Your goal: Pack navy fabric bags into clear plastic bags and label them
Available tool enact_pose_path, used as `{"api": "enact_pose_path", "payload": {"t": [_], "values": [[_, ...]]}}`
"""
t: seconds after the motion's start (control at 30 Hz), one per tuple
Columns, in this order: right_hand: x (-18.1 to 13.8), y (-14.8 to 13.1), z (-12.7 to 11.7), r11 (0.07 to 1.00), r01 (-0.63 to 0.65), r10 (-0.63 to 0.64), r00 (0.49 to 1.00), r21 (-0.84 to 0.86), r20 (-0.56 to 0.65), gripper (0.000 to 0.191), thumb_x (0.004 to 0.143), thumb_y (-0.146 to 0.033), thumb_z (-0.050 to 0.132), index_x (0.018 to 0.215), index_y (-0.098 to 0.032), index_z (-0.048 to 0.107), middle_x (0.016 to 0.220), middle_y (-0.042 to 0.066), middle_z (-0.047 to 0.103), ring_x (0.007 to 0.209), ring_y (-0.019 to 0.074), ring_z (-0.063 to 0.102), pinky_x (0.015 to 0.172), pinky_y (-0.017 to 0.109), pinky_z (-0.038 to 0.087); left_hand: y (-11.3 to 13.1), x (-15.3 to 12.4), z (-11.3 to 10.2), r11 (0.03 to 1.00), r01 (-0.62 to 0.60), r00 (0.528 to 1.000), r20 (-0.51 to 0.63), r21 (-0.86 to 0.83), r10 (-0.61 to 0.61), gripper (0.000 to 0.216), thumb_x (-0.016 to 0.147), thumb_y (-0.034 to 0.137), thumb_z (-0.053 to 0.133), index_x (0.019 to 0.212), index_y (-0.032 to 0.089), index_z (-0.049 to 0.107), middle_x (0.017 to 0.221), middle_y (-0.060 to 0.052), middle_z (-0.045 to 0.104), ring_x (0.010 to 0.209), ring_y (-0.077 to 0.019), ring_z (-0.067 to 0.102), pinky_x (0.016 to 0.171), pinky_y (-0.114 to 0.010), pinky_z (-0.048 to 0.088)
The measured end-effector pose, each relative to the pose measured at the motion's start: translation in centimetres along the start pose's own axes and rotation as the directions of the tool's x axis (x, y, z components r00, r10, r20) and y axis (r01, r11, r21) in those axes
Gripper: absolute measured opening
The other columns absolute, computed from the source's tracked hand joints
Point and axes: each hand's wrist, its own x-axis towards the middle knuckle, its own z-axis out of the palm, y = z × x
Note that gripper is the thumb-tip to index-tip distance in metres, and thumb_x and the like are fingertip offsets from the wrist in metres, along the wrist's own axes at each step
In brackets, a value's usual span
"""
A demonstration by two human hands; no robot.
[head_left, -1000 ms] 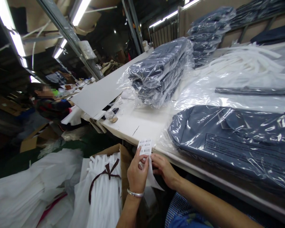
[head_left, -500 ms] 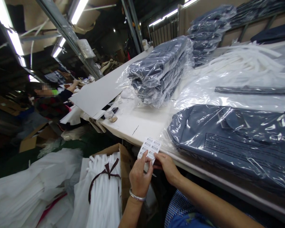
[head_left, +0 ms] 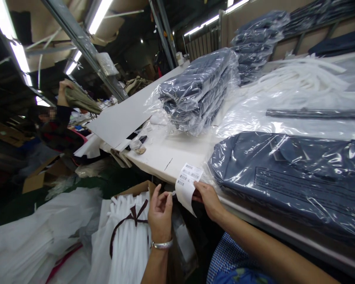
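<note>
My right hand [head_left: 208, 202] grips the right edge of a white sheet of barcode stickers [head_left: 187, 182] at the table's front edge. The sheet's lower part is bare of print and curls downward. Just left of it, my left hand [head_left: 160, 219] has thumb and fingertip pinched on a small white sticker [head_left: 173, 193], whose print cannot be made out. A silver bracelet [head_left: 162, 245] circles the left wrist. Right of the sheet lies a dark blue folded garment in a clear plastic bag [head_left: 284, 173], with printed text on the bag.
Bagged dark garments [head_left: 195, 85] are stacked behind on the white table [head_left: 156, 157]. A cardboard box [head_left: 151, 190] of white tubes [head_left: 127, 240], tied with a dark strip, stands below left. White sheeting [head_left: 38, 232] lies beside it. Another person [head_left: 59, 122] lifts an olive cloth [head_left: 79, 96].
My left hand has moved left, off the sheet, with a small sticker in its fingers. The sheet's lower part now shows bare backing. The other person has raised an olive cloth.
</note>
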Motion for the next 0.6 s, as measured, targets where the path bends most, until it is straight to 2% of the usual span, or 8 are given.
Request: {"api": "enact_pose_path", "payload": {"t": [0.1, 0.2, 0.27, 0.33, 0.4, 0.47, 0.53, 0.6], "values": [[3.1, -1.5, 1.5, 0.996, 0.083, -0.083, 0.997, -0.043, -0.004, 0.037, 0.077, -0.057, 0.063, 0.072, -0.02, 0.062, 0.079, 0.006, 0.07, 0.076, 0.0231, 0.066, 0.068, 0.037, 0.058, 0.4, 0.7, -0.2, 0.992, 0.087, 0.99, -0.106, -0.094, -0.097, 0.063, 0.077, 0.043, 0.073, 0.133, 0.024, 0.053, 0.101, -0.004, 0.07, 0.095, -0.0157, 0.066, 0.083, -0.028, 0.054], [7.3, -3.8, 2.9, 0.985, 0.136, -0.14, 0.99, -0.11, -0.024, 0.041, 0.08, -0.059, 0.058, 0.076, -0.018, 0.062, 0.082, 0.008, 0.069, 0.075, 0.0204, 0.066, 0.068, 0.036, 0.058, 0.5, 0.9, -0.1, 0.985, 0.128, 0.982, -0.123, -0.116, -0.142, 0.063, 0.075, 0.045, 0.074, 0.132, 0.025, 0.055, 0.105, -0.005, 0.07, 0.098, -0.0168, 0.065, 0.081, -0.027, 0.054], [9.5, -5.4, 3.1, 0.976, 0.152, -0.164, 0.984, -0.156, -0.063, 0.041, 0.08, -0.058, 0.058, 0.084, -0.017, 0.065, 0.089, 0.01, 0.07, 0.083, 0.0216, 0.066, 0.074, 0.038, 0.057, 0.5, 0.9, 0.1, 0.983, 0.138, 0.982, -0.111, -0.125, -0.152, 0.062, 0.076, 0.044, 0.074, 0.132, 0.025, 0.055, 0.106, -0.005, 0.069, 0.101, -0.0171, 0.064, 0.081, -0.027, 0.054], [9.9, -6.6, 2.7, 0.962, 0.183, -0.21, 0.971, -0.202, -0.118, 0.043, 0.078, -0.054, 0.064, 0.102, -0.018, 0.066, 0.108, 0.012, 0.069, 0.101, 0.024, 0.063, 0.084, 0.039, 0.054, 0.6, 1.2, 0.5, 0.98, 0.142, 0.982, -0.105, -0.143, -0.157, 0.061, 0.077, 0.042, 0.074, 0.132, 0.025, 0.055, 0.108, -0.006, 0.069, 0.103, -0.0176, 0.064, 0.08, -0.026, 0.054], [8.2, -7.0, 1.9, 0.924, 0.276, -0.317, 0.94, -0.264, -0.129, 0.053, 0.074, -0.048, 0.071, 0.12, -0.022, 0.062, 0.129, 0.011, 0.061, 0.119, 0.0252, 0.055, 0.095, 0.038, 0.049, 0.9, 1.5, 1.3, 0.979, 0.127, 0.984, -0.105, -0.157, -0.145, 0.061, 0.078, 0.042, 0.072, 0.133, 0.024, 0.054, 0.108, -0.007, 0.069, 0.103, -0.0179, 0.065, 0.079, -0.026, 0.054], [4.9, -6.7, 0.9, 0.857, 0.387, -0.427, 0.903, -0.34, -0.047, 0.056, 0.075, -0.044, 0.073, 0.125, -0.025, 0.061, 0.134, 0.008, 0.058, 0.123, 0.0253, 0.052, 0.098, 0.038, 0.047, 1.4, 1.7, 2.4, 0.987, 0.076, 0.991, -0.096, -0.145, -0.09, 0.06, 0.081, 0.041, 0.07, 0.135, 0.023, 0.052, 0.108, -0.007, 0.07, 0.102, -0.0179, 0.066, 0.08, -0.026, 0.054], [0.9, -6.2, 0.0, 0.831, 0.415, -0.429, 0.902, -0.369, 0.049, 0.044, 0.08, -0.046, 0.069, 0.118, -0.024, 0.065, 0.121, 0.008, 0.065, 0.112, 0.0252, 0.06, 0.094, 0.039, 0.049, 2.0, 1.7, 3.7, 0.996, -0.025, 0.996, -0.086, -0.083, 0.018, 0.058, 0.084, 0.041, 0.067, 0.136, 0.022, 0.05, 0.105, -0.007, 0.071, 0.099, -0.0174, 0.067, 0.083, -0.028, 0.054], [-2.6, -6.1, -0.7, 0.88, 0.353, -0.351, 0.934, -0.318, 0.065, 0.038, 0.082, -0.048, 0.067, 0.108, -0.021, 0.068, 0.108, 0.008, 0.07, 0.102, 0.0249, 0.064, 0.091, 0.04, 0.05, 2.6, 1.3, 5.4, 0.982, -0.181, 0.981, -0.064, 0.048, 0.184, 0.054, 0.086, 0.038, 0.065, 0.135, 0.021, 0.051, 0.102, -0.006, 0.072, 0.092, -0.0163, 0.069, 0.082, -0.029, 0.055]]}}
